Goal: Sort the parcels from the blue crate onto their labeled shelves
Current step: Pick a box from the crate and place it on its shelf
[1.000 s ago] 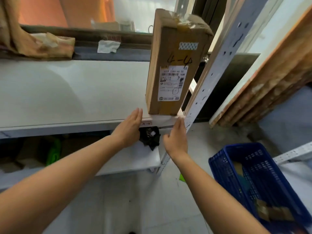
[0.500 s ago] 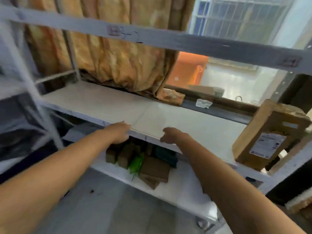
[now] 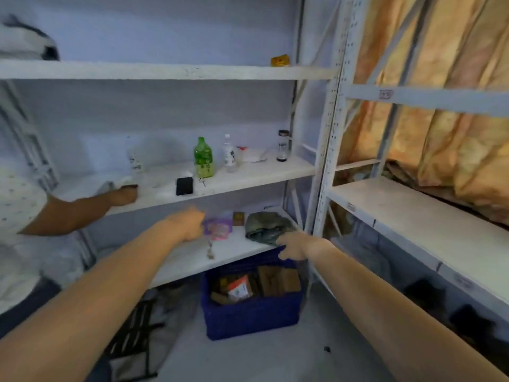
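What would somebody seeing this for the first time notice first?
Most likely the blue crate on the floor, partly under the low shelf, holding brown parcels, straight ahead below the outstretched left hand and right hand. Next, the green bottle standing on the middle shelf, and the orange curtain behind the rack on the right. Another person's arm reaches onto that middle shelf from the left.

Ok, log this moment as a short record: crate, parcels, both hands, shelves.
crate: blue crate on the floor, below the lower shelf
parcels: brown boxes inside the crate
left hand: in front of the lower shelf, blurred, grip unclear
right hand: above the crate's back rim, fingers relaxed, empty
middle shelf: green bottle; another person's hand rests there
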